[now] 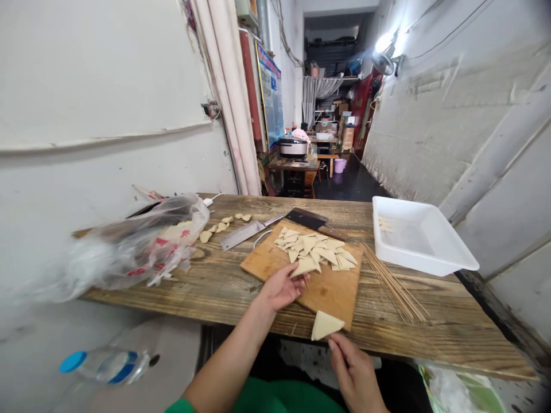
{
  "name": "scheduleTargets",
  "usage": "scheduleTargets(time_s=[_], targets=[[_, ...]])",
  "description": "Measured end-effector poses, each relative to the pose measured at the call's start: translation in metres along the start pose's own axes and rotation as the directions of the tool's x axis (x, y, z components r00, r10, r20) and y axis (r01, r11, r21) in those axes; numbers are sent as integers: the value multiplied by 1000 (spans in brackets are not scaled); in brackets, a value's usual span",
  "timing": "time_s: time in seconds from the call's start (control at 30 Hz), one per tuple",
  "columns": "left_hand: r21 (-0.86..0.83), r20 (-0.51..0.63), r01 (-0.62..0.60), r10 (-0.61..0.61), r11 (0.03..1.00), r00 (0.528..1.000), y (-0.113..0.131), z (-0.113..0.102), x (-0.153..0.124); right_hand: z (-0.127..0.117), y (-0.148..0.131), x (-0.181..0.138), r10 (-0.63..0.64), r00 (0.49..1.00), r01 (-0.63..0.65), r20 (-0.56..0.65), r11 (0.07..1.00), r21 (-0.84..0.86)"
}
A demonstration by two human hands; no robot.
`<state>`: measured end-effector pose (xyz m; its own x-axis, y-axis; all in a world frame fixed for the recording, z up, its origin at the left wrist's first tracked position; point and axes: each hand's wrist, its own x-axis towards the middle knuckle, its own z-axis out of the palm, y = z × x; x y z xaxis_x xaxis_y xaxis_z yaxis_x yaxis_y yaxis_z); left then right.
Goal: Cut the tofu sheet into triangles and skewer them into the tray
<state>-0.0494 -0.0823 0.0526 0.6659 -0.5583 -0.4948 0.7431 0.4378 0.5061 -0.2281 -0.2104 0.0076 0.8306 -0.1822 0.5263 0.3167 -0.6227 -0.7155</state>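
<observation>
While the left hand [282, 291] pinches a flat cream triangular piece [304, 267] at the near side of a similar pile [318, 245] on the tan wooden cutting board [331, 293], the right hand [353, 368] grips a second cream triangle [327, 325], apparently by a mostly hidden skewer, near the brown wooden bench [465, 338]'s near edge. Skewering seems in hand; the next move likely calls for aligning the left piece with the skewer's tip.

No word, number or brand could be read. Red characters were printed on the clear plastic bag [116, 246], but they were blurred and creased. On the blue poster [270, 97], a reddish heading and smaller print were shown, too small to be deciphered.
</observation>
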Motion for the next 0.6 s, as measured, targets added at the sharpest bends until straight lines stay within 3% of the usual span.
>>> scheduleTargets(time_s=[0.6], targets=[[45,-49,-129,131,991,990,-8,2,0,3,6,-1,60,997,-59,43,998,-31]])
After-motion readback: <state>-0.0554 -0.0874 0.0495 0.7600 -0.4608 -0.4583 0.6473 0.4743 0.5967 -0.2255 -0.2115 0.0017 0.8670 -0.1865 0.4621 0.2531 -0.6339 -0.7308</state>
